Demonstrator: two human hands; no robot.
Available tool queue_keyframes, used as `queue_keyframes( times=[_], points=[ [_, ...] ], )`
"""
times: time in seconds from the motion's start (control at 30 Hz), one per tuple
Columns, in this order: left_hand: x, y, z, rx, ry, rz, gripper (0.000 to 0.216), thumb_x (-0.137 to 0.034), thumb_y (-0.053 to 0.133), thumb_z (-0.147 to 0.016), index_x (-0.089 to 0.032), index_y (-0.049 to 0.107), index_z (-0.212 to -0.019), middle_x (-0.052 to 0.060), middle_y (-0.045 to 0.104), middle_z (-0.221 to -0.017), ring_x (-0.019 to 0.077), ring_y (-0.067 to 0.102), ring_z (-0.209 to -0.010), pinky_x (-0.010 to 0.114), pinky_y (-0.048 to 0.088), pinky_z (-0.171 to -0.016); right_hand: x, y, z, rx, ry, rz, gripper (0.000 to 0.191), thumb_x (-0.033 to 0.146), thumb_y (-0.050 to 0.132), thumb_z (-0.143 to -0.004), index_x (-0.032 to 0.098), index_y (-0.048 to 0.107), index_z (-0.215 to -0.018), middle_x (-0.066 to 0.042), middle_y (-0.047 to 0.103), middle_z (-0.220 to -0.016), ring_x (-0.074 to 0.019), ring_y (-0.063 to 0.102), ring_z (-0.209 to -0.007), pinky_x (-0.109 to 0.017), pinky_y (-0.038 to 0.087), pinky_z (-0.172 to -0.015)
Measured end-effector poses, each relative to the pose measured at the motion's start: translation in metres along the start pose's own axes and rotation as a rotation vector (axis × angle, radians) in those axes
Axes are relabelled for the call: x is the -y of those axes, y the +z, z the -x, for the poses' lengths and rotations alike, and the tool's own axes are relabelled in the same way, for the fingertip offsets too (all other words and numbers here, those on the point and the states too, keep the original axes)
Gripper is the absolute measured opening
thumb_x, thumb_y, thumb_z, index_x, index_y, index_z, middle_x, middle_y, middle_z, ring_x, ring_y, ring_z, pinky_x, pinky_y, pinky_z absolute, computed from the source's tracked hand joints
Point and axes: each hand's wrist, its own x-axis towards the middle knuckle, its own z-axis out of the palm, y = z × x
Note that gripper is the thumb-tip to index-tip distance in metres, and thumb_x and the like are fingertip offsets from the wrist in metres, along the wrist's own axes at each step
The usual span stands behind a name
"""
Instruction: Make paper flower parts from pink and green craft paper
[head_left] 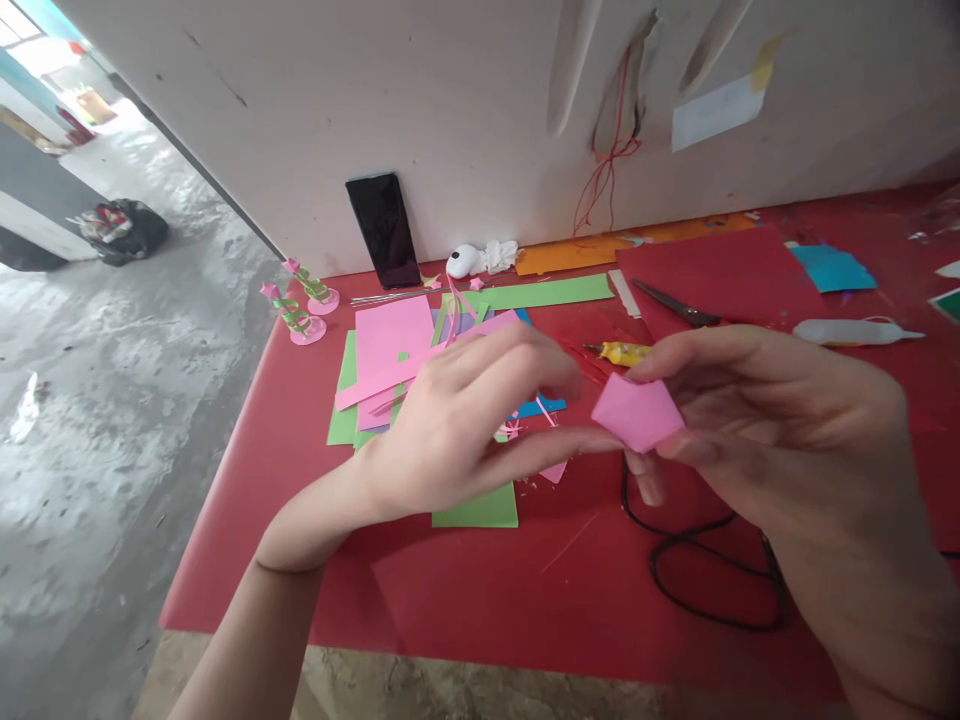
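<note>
Phone (384, 230) leaning on white panel (480, 110), likely for support | left hand (469, 410): fingers and thumb apart, thumb by pink pentagon (637, 413), perhaps steadying it | pentagon above worktop (480, 600) | right hand (795, 420): fingers pinching its edges, seemingly keeping its face clear

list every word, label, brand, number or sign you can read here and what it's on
None can be read.
Pink folded paper pentagon in the right hand: no lettering visible.
Smartphone: dark screen, no legible text.
White squeeze bottle: no marking can be made out.
White paper strip on the upright panel: no legible writing.
</note>
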Motion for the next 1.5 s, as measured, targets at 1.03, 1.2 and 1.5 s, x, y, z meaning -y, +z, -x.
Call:
queue_keyframes(
  times=[1.03, 1.2, 1.5],
  points=[
    [-0.018, -0.006, 0.002, 0.22, -0.002, -0.06, 0.021, -0.025, 0.045, -0.095, -0.013, 0.053, -0.079, 0.002, 0.058, -0.066, 0.0097, 0.05, -0.062, 0.022, 0.046, -0.061, 0.002, -0.005, 0.003, 0.003, -0.217, 0.334, 0.038, 0.027, 0.072, -0.075, 0.037, 0.066, -0.112, 0.003, 0.066, -0.084, -0.0082, 0.063, -0.061, -0.015, 0.056, -0.048],
    [-0.02, -0.007, 0.002, 0.255, 0.036, -0.151, 0.02, -0.019, 0.042, -0.095, -0.011, 0.053, -0.081, 0.003, 0.058, -0.068, 0.0109, 0.05, -0.06, 0.024, 0.044, -0.059, -0.001, -0.002, 0.003, -0.006, -0.22, 0.271, 0.04, 0.023, 0.073, -0.075, 0.036, 0.067, -0.112, 0.004, 0.066, -0.087, -0.0074, 0.064, -0.07, -0.012, 0.058, -0.054],
    [-0.025, -0.006, 0.0, 0.257, 0.051, -0.181, 0.022, -0.015, 0.04, -0.095, -0.011, 0.053, -0.078, 0.001, 0.054, -0.062, 0.0104, 0.043, -0.056, 0.024, 0.04, -0.054, 0.001, 0.001, 0.005, -0.014, -0.184, 0.225, 0.037, 0.029, 0.073, -0.074, 0.037, 0.067, -0.109, 0.002, 0.066, -0.083, -0.0102, 0.063, -0.064, -0.019, 0.057, -0.047]
  ],
)
